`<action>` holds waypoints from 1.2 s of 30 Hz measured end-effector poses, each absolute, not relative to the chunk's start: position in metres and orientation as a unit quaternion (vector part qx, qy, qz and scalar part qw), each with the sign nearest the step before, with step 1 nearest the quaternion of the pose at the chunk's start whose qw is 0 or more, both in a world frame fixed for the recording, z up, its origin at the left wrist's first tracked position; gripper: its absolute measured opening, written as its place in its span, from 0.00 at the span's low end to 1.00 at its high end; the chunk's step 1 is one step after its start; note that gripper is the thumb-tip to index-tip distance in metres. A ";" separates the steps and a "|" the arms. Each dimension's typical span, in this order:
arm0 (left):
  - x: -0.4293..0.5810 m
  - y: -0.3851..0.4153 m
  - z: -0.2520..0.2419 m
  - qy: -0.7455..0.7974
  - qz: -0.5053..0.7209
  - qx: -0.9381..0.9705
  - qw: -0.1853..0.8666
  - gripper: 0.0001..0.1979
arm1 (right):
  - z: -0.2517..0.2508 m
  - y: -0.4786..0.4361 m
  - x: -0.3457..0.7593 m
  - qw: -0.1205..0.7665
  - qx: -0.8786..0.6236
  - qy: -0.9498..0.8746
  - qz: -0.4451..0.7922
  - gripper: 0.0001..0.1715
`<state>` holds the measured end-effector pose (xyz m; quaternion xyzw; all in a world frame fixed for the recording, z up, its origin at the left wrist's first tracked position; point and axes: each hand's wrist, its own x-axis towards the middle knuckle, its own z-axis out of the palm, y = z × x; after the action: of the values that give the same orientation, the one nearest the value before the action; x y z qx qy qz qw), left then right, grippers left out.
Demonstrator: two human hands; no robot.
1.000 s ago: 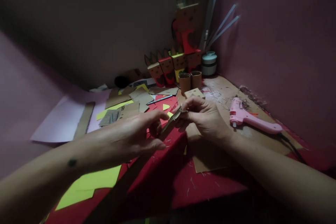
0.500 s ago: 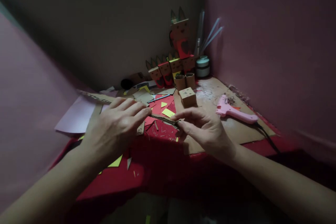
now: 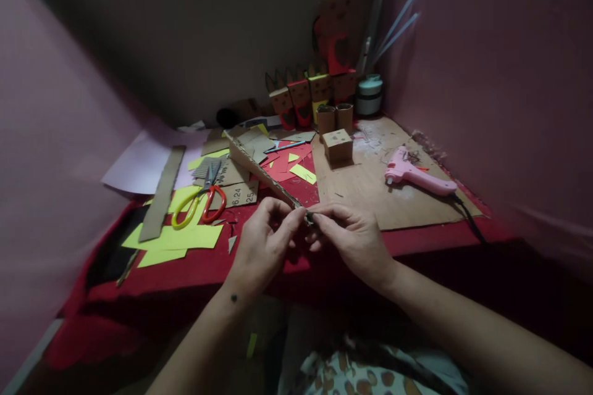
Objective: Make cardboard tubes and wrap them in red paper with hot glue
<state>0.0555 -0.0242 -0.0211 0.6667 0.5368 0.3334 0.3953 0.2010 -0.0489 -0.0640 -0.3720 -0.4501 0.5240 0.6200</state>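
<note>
We can read only a few printed figures, on the brown cardboard piece (image 3: 238,194) lying just right of the scissors (image 3: 199,200): what looks like "6.24" and beside it "25", other print there being too dim.

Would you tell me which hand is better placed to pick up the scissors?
Probably the left hand: the scissors lie on its side of the cardboard strip both hands pinch; the right hand would cross it.

One head-worn camera (the only view) looks forward and down, close over the red table (image 3: 204,268)
</note>
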 end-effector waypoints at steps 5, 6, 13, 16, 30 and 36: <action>0.061 -0.027 -0.024 0.517 0.349 0.621 0.475 0.15 | -0.068 -0.052 0.198 0.629 -0.352 -0.495 0.485 0.09; 0.062 -0.027 -0.023 0.513 0.353 0.619 0.478 0.15 | -0.069 -0.052 0.198 0.629 -0.354 -0.498 0.482 0.09; 0.066 -0.030 -0.015 0.487 0.364 0.585 0.537 0.10 | -0.069 -0.052 0.204 0.622 -0.393 -0.553 0.391 0.06; 0.066 -0.030 -0.014 0.502 0.361 0.588 0.521 0.08 | -0.066 -0.051 0.205 0.615 -0.393 -0.570 0.377 0.06; 0.063 -0.028 -0.015 0.490 0.354 0.587 0.538 0.07 | -0.051 -0.042 0.206 0.532 -0.482 -0.592 0.366 0.09; 0.062 -0.026 -0.017 0.478 0.355 0.577 0.559 0.07 | -0.057 -0.043 0.205 0.555 -0.471 -0.593 0.345 0.09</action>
<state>0.0624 -0.0261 -0.0169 0.5766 0.4780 0.3553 0.5593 0.2048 -0.0432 -0.0565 -0.4711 -0.5927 0.3449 0.5548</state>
